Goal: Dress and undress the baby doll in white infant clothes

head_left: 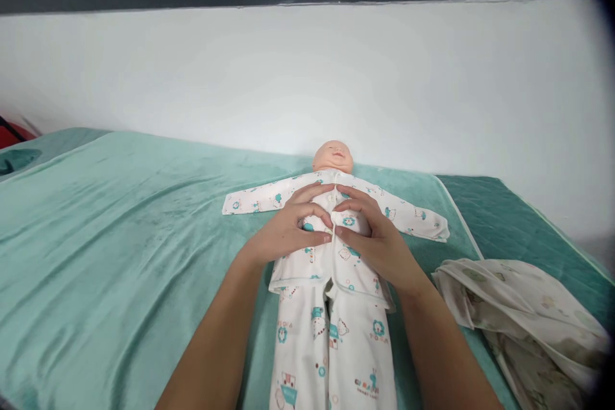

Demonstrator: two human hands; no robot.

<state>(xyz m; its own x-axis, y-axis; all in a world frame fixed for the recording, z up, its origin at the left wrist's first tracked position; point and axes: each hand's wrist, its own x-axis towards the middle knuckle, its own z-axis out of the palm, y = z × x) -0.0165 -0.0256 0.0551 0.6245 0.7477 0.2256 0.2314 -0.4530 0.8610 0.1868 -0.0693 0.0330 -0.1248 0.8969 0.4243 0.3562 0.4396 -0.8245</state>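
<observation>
A baby doll lies on its back, its head toward the wall. It wears a white baby jacket printed with small animals, sleeves stretched out to both sides. Matching trousers cover the legs, running toward me. My left hand rests on the chest with thumb and forefinger at one front edge of the jacket. Facing it, my right hand has its thumb and fingers at the other front edge. Both hands grip the fabric along the middle opening. Below them, the front parts slightly at the hem.
A light green blanket with wrinkles covers the bed. At the right lies a crumpled pale patterned cloth, beside a darker green quilted cover. A white wall rises directly behind the doll's head.
</observation>
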